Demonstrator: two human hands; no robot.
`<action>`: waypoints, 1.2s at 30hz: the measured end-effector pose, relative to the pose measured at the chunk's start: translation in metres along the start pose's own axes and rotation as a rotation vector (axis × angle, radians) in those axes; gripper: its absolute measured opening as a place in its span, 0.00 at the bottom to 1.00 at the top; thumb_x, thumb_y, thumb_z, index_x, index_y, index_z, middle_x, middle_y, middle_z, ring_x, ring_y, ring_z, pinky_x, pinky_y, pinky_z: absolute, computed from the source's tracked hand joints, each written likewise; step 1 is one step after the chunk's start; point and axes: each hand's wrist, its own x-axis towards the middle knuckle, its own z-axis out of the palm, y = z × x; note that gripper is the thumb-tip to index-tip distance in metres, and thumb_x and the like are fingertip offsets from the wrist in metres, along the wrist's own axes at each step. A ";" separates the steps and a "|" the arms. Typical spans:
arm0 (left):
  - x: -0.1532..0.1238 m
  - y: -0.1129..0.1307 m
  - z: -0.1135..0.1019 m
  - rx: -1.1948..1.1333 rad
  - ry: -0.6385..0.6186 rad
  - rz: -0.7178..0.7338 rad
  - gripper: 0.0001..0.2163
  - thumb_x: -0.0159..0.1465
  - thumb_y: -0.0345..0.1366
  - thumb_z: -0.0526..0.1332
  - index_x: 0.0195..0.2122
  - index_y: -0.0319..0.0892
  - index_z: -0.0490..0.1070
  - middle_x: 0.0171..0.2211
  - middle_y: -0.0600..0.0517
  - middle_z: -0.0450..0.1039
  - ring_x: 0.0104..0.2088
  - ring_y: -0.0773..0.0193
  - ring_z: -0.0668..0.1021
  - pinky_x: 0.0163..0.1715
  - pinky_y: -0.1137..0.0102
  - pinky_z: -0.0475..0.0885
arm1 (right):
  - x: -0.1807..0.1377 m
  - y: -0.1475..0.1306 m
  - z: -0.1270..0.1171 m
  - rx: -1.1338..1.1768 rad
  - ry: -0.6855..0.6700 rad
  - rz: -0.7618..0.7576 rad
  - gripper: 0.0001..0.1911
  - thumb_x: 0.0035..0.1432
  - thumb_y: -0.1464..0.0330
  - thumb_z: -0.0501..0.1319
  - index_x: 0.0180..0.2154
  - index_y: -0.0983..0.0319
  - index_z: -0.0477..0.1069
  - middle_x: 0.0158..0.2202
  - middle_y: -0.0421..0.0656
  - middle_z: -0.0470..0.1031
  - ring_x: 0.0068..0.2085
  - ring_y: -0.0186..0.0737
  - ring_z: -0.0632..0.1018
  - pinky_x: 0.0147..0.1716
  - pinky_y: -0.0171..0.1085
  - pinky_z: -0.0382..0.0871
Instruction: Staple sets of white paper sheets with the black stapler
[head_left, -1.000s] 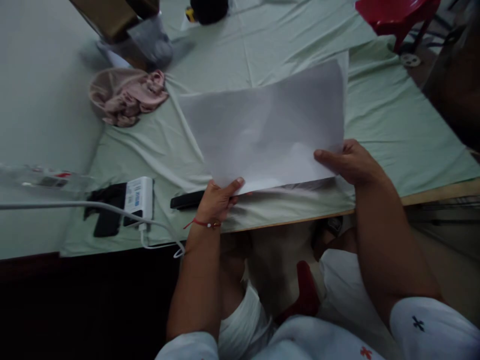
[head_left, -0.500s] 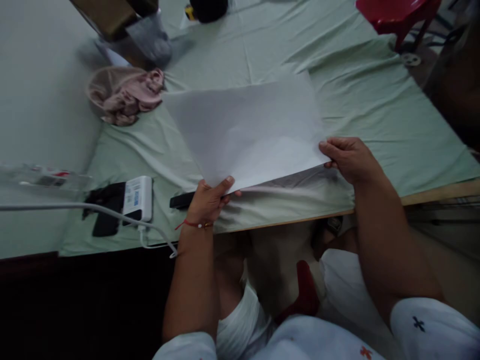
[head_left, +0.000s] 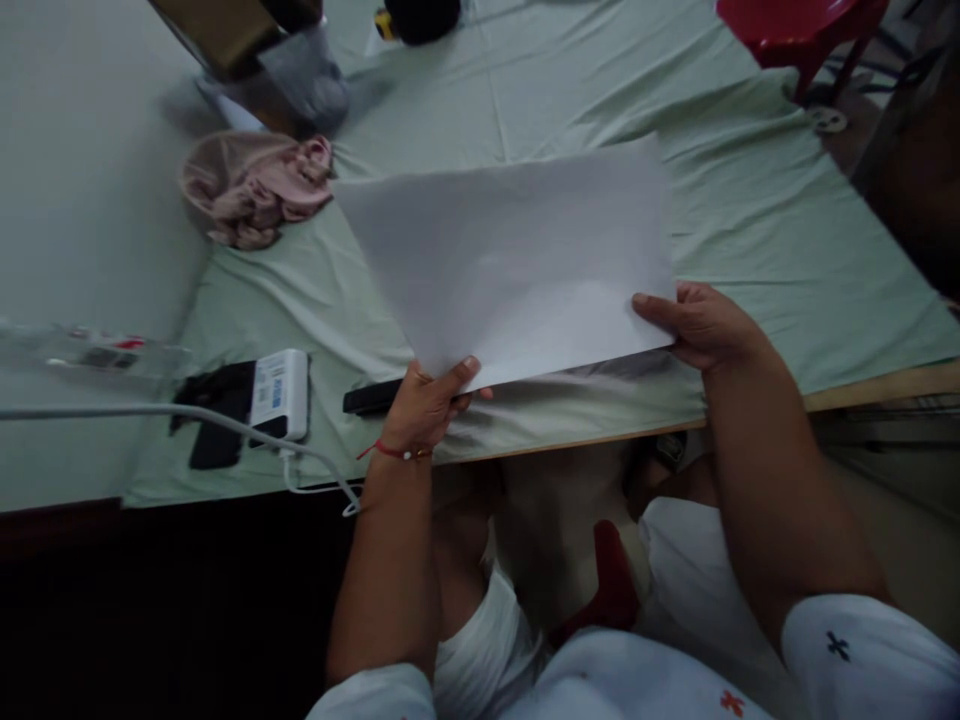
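A blank white sheet of paper [head_left: 517, 255] is held up above the cloth-covered table, its far edge tilted away from me. My left hand [head_left: 429, 402], with a red string at the wrist, pinches the near left corner, thumb on top. At the near right corner my right hand [head_left: 701, 322] grips the sheet, its thumb lying on the upper face and its fingers mostly hidden underneath. Just left of my left hand, a black elongated object [head_left: 369, 398] rests on the cloth, partly covered by that hand; its kind is unclear.
A pale green cloth [head_left: 780, 250] covers the table. To the left lie a white power bank-like box [head_left: 279, 392] with a cable, a black phone-like slab [head_left: 219, 435] and a pink bundled fabric [head_left: 262, 195]. A red plastic chair [head_left: 802, 30] stands at the far right.
My right hand has shifted slightly right, and its thumb now reaches further over the paper. The sheet's far right corner has swung right, so the sheet looks flatter and wider.
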 end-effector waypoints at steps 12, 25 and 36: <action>-0.005 0.006 -0.003 0.013 0.036 -0.068 0.17 0.52 0.38 0.81 0.34 0.39 0.76 0.28 0.52 0.76 0.20 0.69 0.78 0.12 0.80 0.61 | -0.005 0.004 0.009 -0.153 -0.020 -0.085 0.11 0.49 0.70 0.78 0.24 0.60 0.77 0.25 0.40 0.78 0.25 0.33 0.75 0.24 0.32 0.74; -0.007 0.008 -0.017 -0.085 0.094 0.001 0.16 0.55 0.35 0.79 0.33 0.42 0.71 0.23 0.61 0.69 0.18 0.77 0.70 0.13 0.83 0.56 | -0.014 -0.008 0.012 -0.084 0.036 -0.048 0.23 0.45 0.73 0.79 0.21 0.60 0.64 0.19 0.34 0.62 0.19 0.23 0.59 0.12 0.25 0.55; -0.006 0.006 -0.035 -0.064 0.542 0.406 0.09 0.62 0.36 0.72 0.37 0.45 0.71 0.21 0.61 0.69 0.20 0.73 0.68 0.19 0.79 0.57 | -0.006 -0.005 0.009 -0.126 0.080 0.019 0.23 0.51 0.70 0.80 0.26 0.59 0.65 0.21 0.36 0.67 0.17 0.24 0.60 0.10 0.26 0.51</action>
